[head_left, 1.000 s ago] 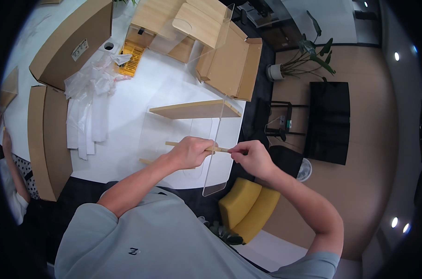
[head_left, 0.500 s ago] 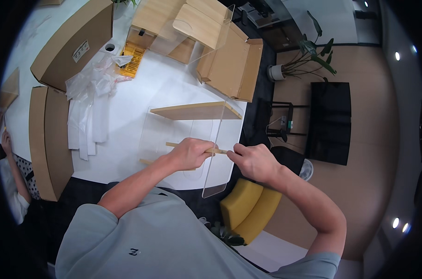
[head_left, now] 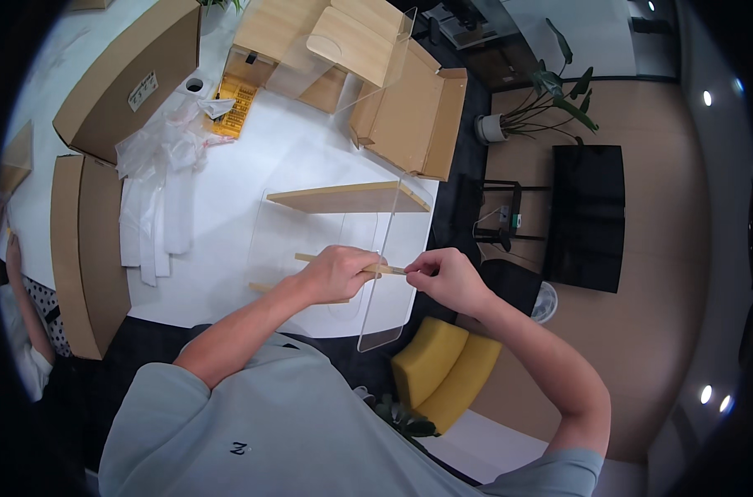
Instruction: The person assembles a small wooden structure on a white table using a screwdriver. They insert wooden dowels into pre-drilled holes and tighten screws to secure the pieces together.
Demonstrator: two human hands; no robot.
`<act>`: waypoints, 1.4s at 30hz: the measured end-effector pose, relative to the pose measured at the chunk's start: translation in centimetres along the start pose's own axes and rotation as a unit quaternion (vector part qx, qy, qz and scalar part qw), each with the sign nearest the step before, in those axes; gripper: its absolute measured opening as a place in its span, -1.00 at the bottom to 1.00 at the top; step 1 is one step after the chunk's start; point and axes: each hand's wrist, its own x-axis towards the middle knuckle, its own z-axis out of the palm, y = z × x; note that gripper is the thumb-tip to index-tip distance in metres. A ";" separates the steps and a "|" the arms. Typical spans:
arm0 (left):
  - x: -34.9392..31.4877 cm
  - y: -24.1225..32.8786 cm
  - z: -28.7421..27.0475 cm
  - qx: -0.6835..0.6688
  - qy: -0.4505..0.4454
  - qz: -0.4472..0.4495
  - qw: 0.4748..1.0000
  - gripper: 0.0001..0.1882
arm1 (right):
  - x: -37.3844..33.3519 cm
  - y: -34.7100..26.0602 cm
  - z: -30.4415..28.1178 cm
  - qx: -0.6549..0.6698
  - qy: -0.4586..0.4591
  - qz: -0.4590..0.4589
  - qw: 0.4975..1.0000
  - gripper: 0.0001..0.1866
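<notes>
My left hand [head_left: 341, 273] is closed round a narrow wooden strip [head_left: 305, 258], whose end meets the inner face of a standing clear plastic panel [head_left: 382, 339]. On the panel's outer side my right hand [head_left: 452, 286] pinches a thin, dark metal piece [head_left: 400, 271] in line with the strip; whether it is a screw or a tool tip I cannot tell. Farther back a wider wooden board [head_left: 343, 198] stands on edge against the same panel. Another wooden strip [head_left: 260, 287] lies low near my left forearm, partly hidden by it.
Beyond stand a wood-and-clear-plastic unit [head_left: 355, 41] and an open cardboard box [head_left: 418, 116]. Plastic wrapping [head_left: 165, 157], a yellow tool case [head_left: 235, 106] and tall cardboard pieces [head_left: 90, 248] occupy the white table's left. A yellow seat [head_left: 443, 369] is below its right edge. Another person's arm [head_left: 30, 306] shows far left.
My right hand has turned at the wrist, its fingers rolling round the thin metal piece, and the forearm has shifted slightly left. The left hand keeps its hold on the strip.
</notes>
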 end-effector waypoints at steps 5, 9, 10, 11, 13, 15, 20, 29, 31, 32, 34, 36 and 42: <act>-0.2 0.0 0.1 -0.009 0.015 0.009 1.000 -0.88 | -1.5 -2.7 -0.8 -0.384 0.020 -0.220 0.896 -0.84; -0.2 0.1 0.0 -0.007 0.007 0.005 1.000 -0.88 | -1.1 -1.2 -0.4 -0.319 0.029 -0.246 0.915 -0.84; -0.2 0.1 0.1 -0.006 0.008 0.008 1.000 -0.88 | -0.5 -0.4 0.1 -0.242 0.054 -0.255 0.935 -0.85; -0.2 0.0 0.1 -0.005 0.009 0.010 1.000 -0.88 | -0.2 0.1 0.3 -0.164 0.078 -0.262 0.948 -0.86; -0.2 0.0 0.1 0.001 0.017 0.011 1.000 -0.83 | 0.3 -0.7 -0.4 0.102 -0.005 0.078 0.992 -0.92; -0.3 0.0 0.2 0.004 0.017 0.008 1.000 -0.80 | 0.3 -1.2 -1.0 0.316 -0.063 0.275 0.906 -0.92; -0.1 0.1 -0.1 0.000 0.010 -0.012 1.000 -0.79 | 0.4 0.3 -0.1 0.155 -0.030 0.124 0.980 -0.90; -0.1 -0.2 -0.2 0.004 0.006 -0.007 1.000 -0.80 | -1.5 -2.8 -1.1 -0.406 -0.004 -0.262 0.875 -0.79; -0.1 -0.3 0.1 0.001 0.011 0.000 1.000 -0.80 | -1.4 -1.9 -0.5 -0.353 0.008 -0.238 0.905 -0.77; -0.1 -0.4 0.2 -0.001 0.013 0.004 1.000 -0.80 | -1.1 -1.5 -0.2 -0.246 0.010 -0.162 0.956 -0.77; -0.1 -0.4 0.3 0.005 0.005 0.007 1.000 -0.80 | -0.3 -1.1 0.4 -0.021 0.012 -0.003 1.000 -0.76; -0.1 -0.2 0.4 0.007 -0.002 0.009 1.000 -0.81 | 0.3 -2.1 -0.9 0.211 -0.064 0.229 0.948 -0.81; 0.0 0.0 0.3 0.021 -0.021 0.007 1.000 -0.84 | 0.3 -0.3 -0.5 0.007 -0.052 0.035 0.998 -0.76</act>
